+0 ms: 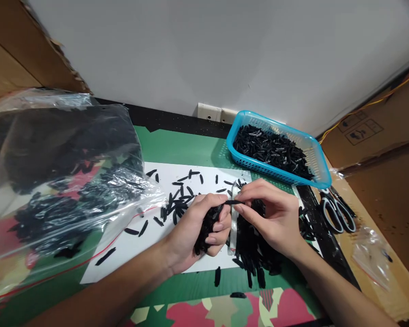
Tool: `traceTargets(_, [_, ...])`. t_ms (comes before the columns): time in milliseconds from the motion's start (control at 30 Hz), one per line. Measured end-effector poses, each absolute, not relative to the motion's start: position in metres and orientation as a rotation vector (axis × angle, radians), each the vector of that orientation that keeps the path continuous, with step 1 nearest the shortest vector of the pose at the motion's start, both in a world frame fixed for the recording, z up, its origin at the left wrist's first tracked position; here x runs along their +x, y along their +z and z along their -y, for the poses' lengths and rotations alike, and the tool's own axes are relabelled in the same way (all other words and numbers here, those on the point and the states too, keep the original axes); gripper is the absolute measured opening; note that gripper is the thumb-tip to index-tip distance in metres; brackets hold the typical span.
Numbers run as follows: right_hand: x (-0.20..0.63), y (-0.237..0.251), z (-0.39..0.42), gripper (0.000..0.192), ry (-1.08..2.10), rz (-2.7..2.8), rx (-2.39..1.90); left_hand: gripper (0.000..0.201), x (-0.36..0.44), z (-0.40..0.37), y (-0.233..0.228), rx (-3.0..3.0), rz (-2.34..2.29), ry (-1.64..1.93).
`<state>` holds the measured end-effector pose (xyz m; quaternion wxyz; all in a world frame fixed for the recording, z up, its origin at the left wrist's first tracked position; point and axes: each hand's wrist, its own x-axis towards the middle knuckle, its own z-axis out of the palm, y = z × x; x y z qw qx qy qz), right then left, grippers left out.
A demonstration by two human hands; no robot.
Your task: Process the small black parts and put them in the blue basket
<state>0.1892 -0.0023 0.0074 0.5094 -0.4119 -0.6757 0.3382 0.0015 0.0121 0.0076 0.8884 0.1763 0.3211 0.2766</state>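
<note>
My left hand (194, 222) is closed around a bunch of small black strips (205, 234). Between my right hand's (276, 215) thumb and forefinger is the end of one thin black strip (233, 202), its other end meeting my left thumb and forefinger. What the strips are made of, I cannot tell. Beneath my right hand lies a dense heap of similar strips (259, 256), partly covered by it. A narrow whitish band (233, 231) stands between the heap and my left hand. Loose black strips (180, 204) are scattered over a white sheet (129, 259).
A blue plastic basket (276, 170) of black strips stands at the back right. On the left is a large clear zip bag (98, 222) with more black pieces. Scissors (337, 213) and a small clear bag (371, 256) lie on the right, beside cardboard (391, 200).
</note>
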Motion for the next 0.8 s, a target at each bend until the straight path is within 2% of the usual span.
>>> traceTargets(800, [0.1873,0.0063,-0.0008,0.006,0.935,1.59,-0.997,0.04,0.0008,-0.0136,0.008,0.32,-0.65,0.613])
